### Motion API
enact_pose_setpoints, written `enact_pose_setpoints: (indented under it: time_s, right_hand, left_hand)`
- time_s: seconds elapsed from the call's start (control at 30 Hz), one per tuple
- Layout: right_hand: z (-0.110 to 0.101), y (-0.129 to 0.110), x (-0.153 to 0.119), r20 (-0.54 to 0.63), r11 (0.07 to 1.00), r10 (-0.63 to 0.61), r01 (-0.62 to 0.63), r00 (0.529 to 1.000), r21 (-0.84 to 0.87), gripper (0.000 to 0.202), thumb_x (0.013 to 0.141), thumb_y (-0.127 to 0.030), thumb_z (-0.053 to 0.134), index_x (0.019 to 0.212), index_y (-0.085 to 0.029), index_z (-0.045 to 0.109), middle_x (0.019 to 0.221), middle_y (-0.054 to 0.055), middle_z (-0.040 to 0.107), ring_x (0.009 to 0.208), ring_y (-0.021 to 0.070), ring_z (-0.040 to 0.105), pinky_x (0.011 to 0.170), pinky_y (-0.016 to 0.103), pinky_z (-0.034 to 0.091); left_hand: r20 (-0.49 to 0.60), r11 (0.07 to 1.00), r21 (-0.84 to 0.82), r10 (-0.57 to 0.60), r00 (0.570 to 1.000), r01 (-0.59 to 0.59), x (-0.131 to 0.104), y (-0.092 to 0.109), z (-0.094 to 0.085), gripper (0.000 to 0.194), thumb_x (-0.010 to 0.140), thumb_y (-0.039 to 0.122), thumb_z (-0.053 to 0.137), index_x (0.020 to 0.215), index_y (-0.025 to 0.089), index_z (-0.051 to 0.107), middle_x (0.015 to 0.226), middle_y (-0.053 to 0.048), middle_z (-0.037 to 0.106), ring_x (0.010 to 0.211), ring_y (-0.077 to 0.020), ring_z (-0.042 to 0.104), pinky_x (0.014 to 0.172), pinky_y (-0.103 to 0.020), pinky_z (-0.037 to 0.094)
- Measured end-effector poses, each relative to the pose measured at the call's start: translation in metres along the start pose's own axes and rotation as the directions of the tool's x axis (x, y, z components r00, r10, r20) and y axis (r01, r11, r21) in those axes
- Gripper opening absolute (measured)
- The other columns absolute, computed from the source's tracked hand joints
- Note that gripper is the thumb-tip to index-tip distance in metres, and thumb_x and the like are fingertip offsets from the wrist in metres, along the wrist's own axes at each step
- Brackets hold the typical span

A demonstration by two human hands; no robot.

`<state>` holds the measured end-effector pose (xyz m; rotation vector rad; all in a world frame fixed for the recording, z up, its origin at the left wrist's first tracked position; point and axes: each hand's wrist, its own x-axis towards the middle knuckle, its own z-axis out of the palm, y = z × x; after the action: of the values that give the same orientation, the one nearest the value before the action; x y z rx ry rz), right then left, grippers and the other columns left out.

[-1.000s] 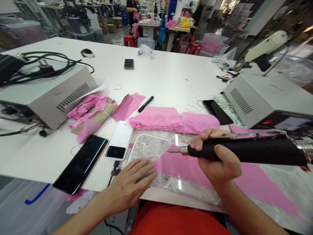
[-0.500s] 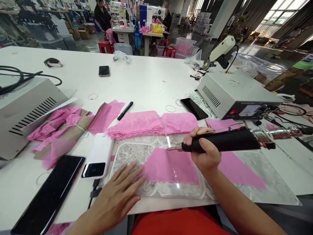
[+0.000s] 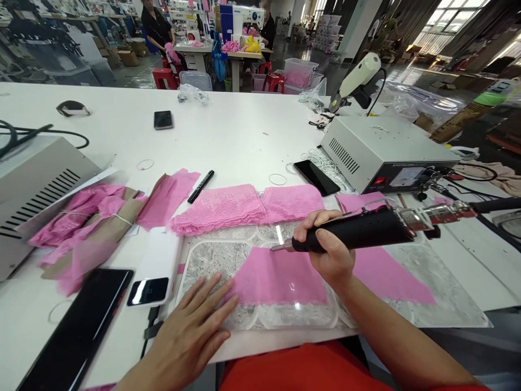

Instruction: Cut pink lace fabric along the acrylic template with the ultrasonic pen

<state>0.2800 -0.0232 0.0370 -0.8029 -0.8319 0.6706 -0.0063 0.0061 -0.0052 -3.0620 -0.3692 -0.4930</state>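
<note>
My right hand [image 3: 331,247] is wrapped round the black body of a handheld ultrasonic welder [image 3: 358,229], held nearly level with its metal tip pointing left. The tip is at the upper edge of a pink fabric piece [image 3: 280,277]; whether it touches cannot be told. Clear plastic template [image 3: 297,317] sections lie around and under this piece. My left hand [image 3: 199,320] is flat, fingers spread, with its fingertips on the left corner of the fabric. Under my right forearm lies another pink piece [image 3: 391,277]. Just beyond are stacks of pink lace fabric [image 3: 228,203].
A grey power box [image 3: 391,146] stands at the right, cabled to the tool. On the left are another grey box [image 3: 36,190], a pink fabric bundle [image 3: 93,222], a white power bank [image 3: 157,260] and a large phone [image 3: 81,331]. A marker [image 3: 201,187] lies beyond.
The view has swung slightly, so the table's contents sit farther left. Both hands keep their places on the fabric and the tool, with at most a slight leftward shift of the tip.
</note>
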Motion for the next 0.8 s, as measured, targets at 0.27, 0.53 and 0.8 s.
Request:
enact_pose_setpoints:
  time_s: [0.27,0.53,0.8]
  right_hand:
    - [-0.022,-0.019,0.004,-0.100,0.999,-0.039,0.036,0.994,-0.037,0.010,0.071,-0.023,0.062,0.080,-0.020,0.059,0.075,-0.002,0.055,0.054,0.0103,0.057,0.052,0.028,0.048]
    - [-0.031,-0.019,0.001,-0.132,0.998,-0.034,0.027,0.991,-0.050,0.010,0.070,-0.024,0.062,0.079,-0.021,0.060,0.074,-0.002,0.055,0.053,0.0110,0.057,0.053,0.029,0.048]
    - [-0.028,-0.015,0.001,-0.112,0.998,-0.031,0.025,0.993,-0.051,0.008,0.072,-0.024,0.062,0.079,-0.022,0.058,0.073,-0.003,0.056,0.054,0.0111,0.057,0.052,0.029,0.049]
  left_hand:
    - [-0.022,1.000,0.004,0.019,1.000,-0.019,0.000,-0.002,0.001,0.043,0.095,0.024,0.048,0.138,0.018,0.049,0.151,-0.006,0.040,0.143,-0.0277,0.029,0.119,-0.043,0.021]
    - [-0.011,1.000,0.012,0.020,1.000,-0.020,0.000,-0.003,0.003,0.048,0.095,0.026,0.049,0.143,0.018,0.044,0.151,-0.005,0.039,0.142,-0.0282,0.030,0.118,-0.044,0.022]
    - [-0.004,1.000,0.025,0.014,1.000,-0.014,-0.001,-0.003,0.002,0.049,0.095,0.026,0.049,0.143,0.020,0.044,0.150,-0.005,0.041,0.142,-0.0270,0.032,0.118,-0.043,0.025]
